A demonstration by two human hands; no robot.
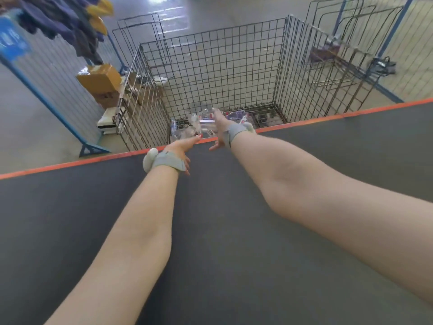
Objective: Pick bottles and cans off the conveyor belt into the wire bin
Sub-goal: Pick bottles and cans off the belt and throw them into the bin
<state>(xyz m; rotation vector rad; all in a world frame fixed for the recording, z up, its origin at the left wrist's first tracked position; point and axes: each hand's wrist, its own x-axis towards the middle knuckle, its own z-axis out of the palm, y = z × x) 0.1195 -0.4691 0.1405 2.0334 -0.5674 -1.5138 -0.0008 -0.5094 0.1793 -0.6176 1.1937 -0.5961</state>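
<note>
No text can be read anywhere. The blue sign at ten o'clock carries white characters, too blurred to make out. In the wire bin at twelve o'clock, the bottles show red and white labels, too smeared to give any word or brand.

Your black wire bin stands open-topped against the dark conveyor belt at its orange far edge. Clear plastic bottles lie jumbled across its floor, labels blurred.
</note>
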